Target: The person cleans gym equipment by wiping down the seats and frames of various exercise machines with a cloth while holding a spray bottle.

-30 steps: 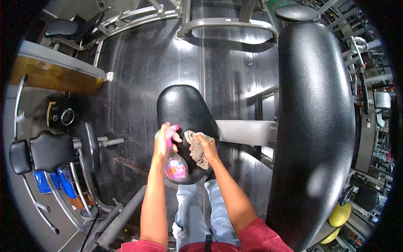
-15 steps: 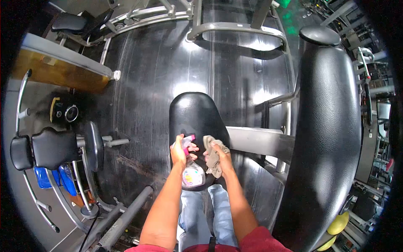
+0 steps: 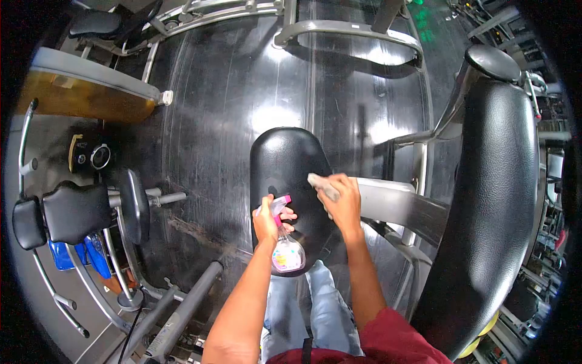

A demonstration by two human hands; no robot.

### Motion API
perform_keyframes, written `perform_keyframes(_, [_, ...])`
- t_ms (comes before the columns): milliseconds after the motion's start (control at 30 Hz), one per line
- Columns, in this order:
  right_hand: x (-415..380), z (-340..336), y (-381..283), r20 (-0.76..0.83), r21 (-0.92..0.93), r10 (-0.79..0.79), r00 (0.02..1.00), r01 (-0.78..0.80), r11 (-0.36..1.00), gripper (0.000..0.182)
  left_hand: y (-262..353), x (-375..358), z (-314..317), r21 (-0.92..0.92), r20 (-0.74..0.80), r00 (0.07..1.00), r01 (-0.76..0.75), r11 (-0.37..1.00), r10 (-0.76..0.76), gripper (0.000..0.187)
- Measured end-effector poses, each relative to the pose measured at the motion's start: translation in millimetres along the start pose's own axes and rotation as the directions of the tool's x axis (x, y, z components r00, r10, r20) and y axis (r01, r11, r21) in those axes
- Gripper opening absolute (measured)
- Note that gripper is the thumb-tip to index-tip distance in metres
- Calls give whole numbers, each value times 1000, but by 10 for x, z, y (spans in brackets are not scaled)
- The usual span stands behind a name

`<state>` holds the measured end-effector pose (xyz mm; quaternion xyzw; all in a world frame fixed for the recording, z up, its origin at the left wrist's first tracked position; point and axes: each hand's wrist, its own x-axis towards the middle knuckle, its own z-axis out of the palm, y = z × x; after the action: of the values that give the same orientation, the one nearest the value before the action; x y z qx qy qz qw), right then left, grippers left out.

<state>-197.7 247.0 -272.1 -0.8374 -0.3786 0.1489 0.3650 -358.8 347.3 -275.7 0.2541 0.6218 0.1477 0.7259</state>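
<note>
My left hand (image 3: 267,221) is wrapped round the neck of a clear spray bottle (image 3: 287,255) with a pink-and-white trigger head and a colourful label. The bottle stays upright over the near part of a black padded seat (image 3: 290,155). In my right hand (image 3: 344,203) is a bunched grey-beige cloth (image 3: 323,185), its end poking out past the fingers. That hand is at the right edge of the seat, the cloth overlapping the padding in this view. A darker patch shows on the seat just above the bottle's nozzle.
A tall black padded backrest (image 3: 494,200) rises on the right, joined to the seat by a grey metal beam (image 3: 391,197). Another machine with black pads (image 3: 76,212) stands at left. Grey frame tubes (image 3: 351,27) cross the dark floor (image 3: 224,109) ahead.
My right hand with the cloth has moved right and forward, away from the bottle, to the seat's right side. My left hand still holds the bottle; the view has shifted slightly.
</note>
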Motion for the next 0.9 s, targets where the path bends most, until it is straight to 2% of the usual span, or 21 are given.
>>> perform_keyframes(67, [-124, -12, 68, -23, 1, -1, 1000, 1, 1000, 27, 27, -15, 13, 8, -4, 1000, 12, 1000, -12, 58])
perform_keyframes(133, [-161, -13, 123, -46, 12, 130, 990, -129, 992, 25, 37, -34, 14, 42, -17, 1000, 11, 999, -10, 58])
perform_keyframes(267, [289, 44, 52, -95, 7, 198, 976, -198, 980, 22, 10, 0, -14, 21, -21, 1000, 1, 1000, -1, 57])
perform_keyframes(367, [533, 152, 174, -73, 51, 196, 978, -193, 980, 25, -14, 16, -34, 19, -7, 1000, 27, 999, -26, 56])
perform_keyframes(500, [195, -19, 184, -17, 82, 275, 961, -273, 959, 30, 20, -33, 0, 11, -13, 1000, -14, 1000, 14, 55])
perform_keyframes(600, [-203, 3, 503, -61, 48, 269, 961, -266, 963, 34, 29, -53, 4, 22, -39, 999, 3, 1000, -2, 57])
perform_keyframes(667, [-304, 11, 572, -62, 204, 362, 930, -344, 917, 35, 36, -37, -23, 37, -36, 999, 26, 999, -25, 58])
perform_keyframes(767, [-9, 33, 561, -14, 140, 353, 935, -348, 927, 35, -4, -10, -40, 45, -40, 999, 30, 999, -29, 59])
perform_keyframes(833, [321, 93, 455, 66, 291, 413, 908, -413, 863, 36, -16, -11, -45, 47, -43, 999, 13, 999, -11, 59])
perform_keyframes(900, [564, 198, 495, 62, 268, 382, 922, -384, 883, 43, 12, -31, -38, 74, -40, 999, 1, 997, 1, 60])
